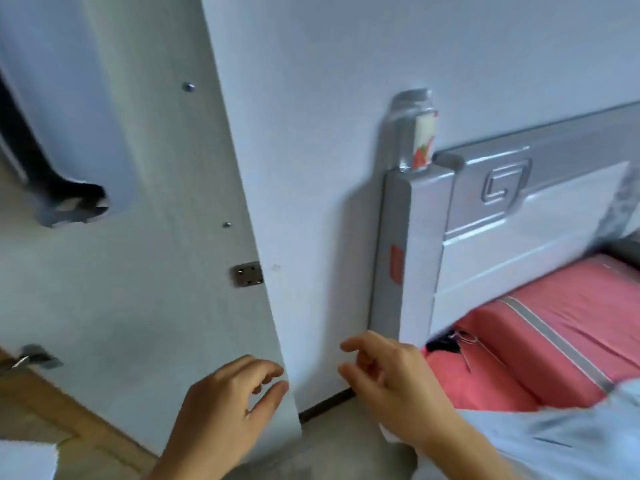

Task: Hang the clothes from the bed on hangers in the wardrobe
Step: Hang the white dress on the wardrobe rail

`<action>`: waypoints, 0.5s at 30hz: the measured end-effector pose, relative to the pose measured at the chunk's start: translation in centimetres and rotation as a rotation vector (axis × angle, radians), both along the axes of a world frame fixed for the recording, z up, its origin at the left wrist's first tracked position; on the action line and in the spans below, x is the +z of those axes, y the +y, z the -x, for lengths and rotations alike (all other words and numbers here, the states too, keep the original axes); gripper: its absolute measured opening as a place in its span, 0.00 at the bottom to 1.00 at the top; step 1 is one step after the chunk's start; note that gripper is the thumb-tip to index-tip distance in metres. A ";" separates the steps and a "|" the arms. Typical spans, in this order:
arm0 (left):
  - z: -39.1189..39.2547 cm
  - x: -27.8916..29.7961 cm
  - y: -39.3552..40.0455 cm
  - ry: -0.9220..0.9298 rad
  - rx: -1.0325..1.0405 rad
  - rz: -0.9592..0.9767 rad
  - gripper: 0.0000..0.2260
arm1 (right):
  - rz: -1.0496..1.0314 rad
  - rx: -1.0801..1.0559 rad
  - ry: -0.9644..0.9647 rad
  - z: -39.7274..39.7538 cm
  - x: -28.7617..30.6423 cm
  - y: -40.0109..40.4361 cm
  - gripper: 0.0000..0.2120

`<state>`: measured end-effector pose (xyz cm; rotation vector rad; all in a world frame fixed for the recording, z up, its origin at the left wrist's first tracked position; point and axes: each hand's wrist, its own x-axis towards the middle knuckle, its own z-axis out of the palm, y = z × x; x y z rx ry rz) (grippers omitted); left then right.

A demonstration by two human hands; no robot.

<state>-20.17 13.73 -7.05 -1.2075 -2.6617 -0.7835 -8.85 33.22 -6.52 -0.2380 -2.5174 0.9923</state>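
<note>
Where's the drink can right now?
In the head view, the can stands upright on the corner post of the headboard, right of centre, against the wall and above the pink bedding.

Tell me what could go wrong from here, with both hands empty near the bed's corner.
1. The silver drinks can stands on the narrow top of the grey glossy headboard post; a right hand reaching for the bed could knock it off.
2. The thin wire hanger lies half under the headboard on the pink bedding, so it may snag when pulled.
3. The left hand is close to the white door's edge and could bump it.
</note>
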 end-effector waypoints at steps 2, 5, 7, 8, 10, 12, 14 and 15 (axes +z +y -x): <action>-1.2 -1.2 3.9 -0.072 -0.071 0.036 0.09 | -0.009 -0.137 -0.049 -3.6 -1.4 3.6 0.17; -4.1 -2.8 11.2 -0.130 -0.199 0.116 0.12 | 0.018 -0.361 -0.088 -10.7 -3.2 9.2 0.14; -6.0 -3.0 15.0 -0.167 -0.247 0.163 0.10 | 0.028 -0.478 -0.111 -14.4 -3.9 11.9 0.15; -7.4 -3.2 17.7 -0.192 -0.280 0.173 0.10 | 0.042 -0.537 -0.114 -16.8 -4.1 13.6 0.15; -10.1 -3.5 22.1 -0.205 -0.345 0.186 0.12 | 0.067 -0.635 -0.130 -20.8 -4.6 16.5 0.13; -12.4 -3.6 26.1 -0.251 -0.400 0.198 0.12 | 0.086 -0.714 -0.151 -24.2 -5.1 18.9 0.11; -15.0 -4.6 30.3 -0.253 -0.485 0.239 0.09 | 0.113 -0.791 -0.164 -28.2 -5.8 21.0 0.09; -16.5 -5.1 32.5 -0.259 -0.534 0.268 0.11 | 0.135 -0.829 -0.173 -30.3 -6.1 21.9 0.08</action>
